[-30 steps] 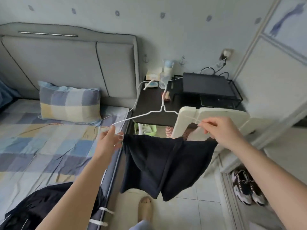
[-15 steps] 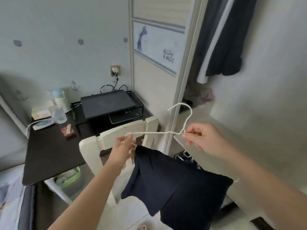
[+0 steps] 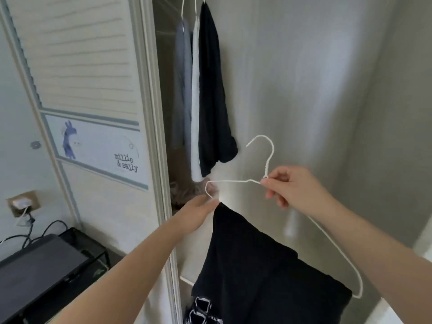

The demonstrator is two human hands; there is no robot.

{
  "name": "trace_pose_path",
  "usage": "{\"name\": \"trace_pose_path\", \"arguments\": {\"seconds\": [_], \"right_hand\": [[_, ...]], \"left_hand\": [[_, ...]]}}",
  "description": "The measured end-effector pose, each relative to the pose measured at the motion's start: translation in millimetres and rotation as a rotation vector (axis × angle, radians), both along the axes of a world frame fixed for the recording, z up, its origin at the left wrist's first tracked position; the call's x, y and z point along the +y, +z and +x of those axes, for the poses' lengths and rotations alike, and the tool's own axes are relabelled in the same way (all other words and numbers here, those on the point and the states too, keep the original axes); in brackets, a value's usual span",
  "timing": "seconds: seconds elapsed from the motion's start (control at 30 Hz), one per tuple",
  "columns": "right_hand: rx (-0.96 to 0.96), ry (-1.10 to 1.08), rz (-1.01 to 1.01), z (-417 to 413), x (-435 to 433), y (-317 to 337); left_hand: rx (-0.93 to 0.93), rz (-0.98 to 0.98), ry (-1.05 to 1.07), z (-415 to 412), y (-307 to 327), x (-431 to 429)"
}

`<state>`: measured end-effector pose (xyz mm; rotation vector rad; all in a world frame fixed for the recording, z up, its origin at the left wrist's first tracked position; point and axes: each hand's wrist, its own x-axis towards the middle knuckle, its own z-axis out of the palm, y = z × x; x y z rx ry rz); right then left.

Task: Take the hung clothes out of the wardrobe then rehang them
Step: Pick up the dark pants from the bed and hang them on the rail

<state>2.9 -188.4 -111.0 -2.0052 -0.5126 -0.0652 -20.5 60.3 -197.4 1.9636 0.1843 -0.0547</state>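
A white wire hanger (image 3: 233, 181) carries a dark folded garment (image 3: 257, 265) draped over its lower bar. My right hand (image 3: 289, 190) pinches the hanger at the base of its hook. My left hand (image 3: 198, 211) holds the hanger's left end where the dark cloth starts. The hook points up towards the open wardrobe (image 3: 163, 113). Inside hang a grey garment (image 3: 182, 78), a white one (image 3: 195, 101) and a dark one (image 3: 212, 90), all on hangers near the top.
The wardrobe's sliding door (image 3: 93, 90) with a printed animal picture stands at left. A pale inner wall (image 3: 315, 90) fills the right. A black box (image 3: 39, 270) with cables sits on a desk at lower left. Shoes (image 3: 201, 312) lie on the floor below.
My view swung from the bed and desk to the open wardrobe. Both hands carried the hanger with the dark garment up towards the hanging clothes; my right hand moved to the hook's base.
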Motion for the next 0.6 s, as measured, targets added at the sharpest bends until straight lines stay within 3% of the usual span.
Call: {"name": "trace_pose_path", "arguments": {"seconds": [0.13,0.27,0.4,0.6], "right_hand": [[0.084,-0.097,0.176,39.9,5.8,52.5],[0.323,-0.032,0.331,78.6,17.9,110.1],[0.443,0.075,0.477,121.2,26.8,155.8],[0.433,0.251,0.586,185.3,38.4,208.3]], "left_hand": [[0.012,0.063,-0.235,40.7,50.9,-6.9],[-0.05,0.03,-0.352,59.8,110.9,-15.0],[-0.122,0.032,-0.353,78.9,162.7,-11.2],[-0.198,0.083,-0.286,107.6,236.8,-1.4]]}}
